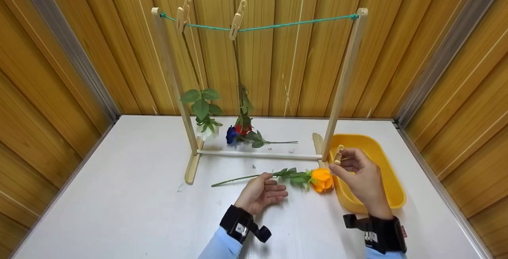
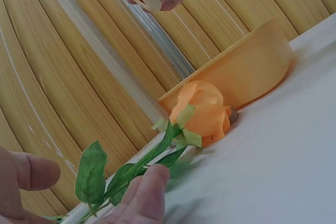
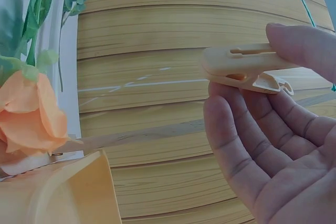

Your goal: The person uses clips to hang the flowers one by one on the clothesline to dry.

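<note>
My right hand (image 1: pixel 363 177) pinches a beige plastic clothespin (image 3: pixel 244 66) between thumb and fingertips, above the near-left rim of the yellow bin. An orange artificial rose (image 1: pixel 322 180) lies on the table, its bloom beside the bin and its green stem (image 1: pixel 234 180) pointing left. Right at that stem is my left hand (image 1: pixel 264 195), palm turned up, fingers loosely extended and thumb apart from them in the left wrist view. Two more clothespins (image 1: pixel 236 21) grip a teal cord (image 1: pixel 293 24); from them hang a white rose (image 1: pixel 207 132) and a red rose (image 1: pixel 243 126), heads down.
The cord spans two wooden posts (image 1: pixel 343 80) joined low by a white rod (image 1: pixel 258 154). Behind the rod a blue rose (image 1: pixel 231 136) lies on the white table (image 1: pixel 131 195). The yellow bin (image 1: pixel 399 195) stands at the right. Wood-patterned walls (image 1: pixel 254 72) enclose the back and sides.
</note>
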A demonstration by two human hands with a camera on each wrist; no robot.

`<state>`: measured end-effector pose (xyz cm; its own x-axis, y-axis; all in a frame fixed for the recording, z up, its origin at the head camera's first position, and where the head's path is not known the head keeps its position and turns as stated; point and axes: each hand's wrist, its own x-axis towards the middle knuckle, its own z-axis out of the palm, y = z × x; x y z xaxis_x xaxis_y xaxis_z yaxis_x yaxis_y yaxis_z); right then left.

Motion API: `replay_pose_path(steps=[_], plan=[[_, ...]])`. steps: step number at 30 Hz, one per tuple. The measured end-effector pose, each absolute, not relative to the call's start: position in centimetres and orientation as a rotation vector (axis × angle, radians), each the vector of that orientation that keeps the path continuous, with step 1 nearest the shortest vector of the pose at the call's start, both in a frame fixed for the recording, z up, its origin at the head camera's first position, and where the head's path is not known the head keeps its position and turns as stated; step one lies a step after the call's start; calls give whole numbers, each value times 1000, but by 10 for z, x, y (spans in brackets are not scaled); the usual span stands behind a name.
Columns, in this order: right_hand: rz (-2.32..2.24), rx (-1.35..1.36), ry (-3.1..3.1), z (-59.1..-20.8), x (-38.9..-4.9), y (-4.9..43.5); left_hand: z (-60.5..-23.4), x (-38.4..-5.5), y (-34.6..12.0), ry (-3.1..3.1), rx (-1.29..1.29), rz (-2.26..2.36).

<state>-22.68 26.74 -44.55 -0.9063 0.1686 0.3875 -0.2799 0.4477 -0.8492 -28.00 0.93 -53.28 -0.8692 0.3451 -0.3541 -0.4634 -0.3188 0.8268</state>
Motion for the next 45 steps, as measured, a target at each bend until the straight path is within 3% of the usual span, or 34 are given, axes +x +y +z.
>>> replay_pose_path(steps=[15,45], plan=[[1435,102,-2292,-444,-226,266,-504,-274,-19,2053,-107,2031],[1450,128,-2301,-446,-228,262,-517,-294,-44,2042,-307,2078]])
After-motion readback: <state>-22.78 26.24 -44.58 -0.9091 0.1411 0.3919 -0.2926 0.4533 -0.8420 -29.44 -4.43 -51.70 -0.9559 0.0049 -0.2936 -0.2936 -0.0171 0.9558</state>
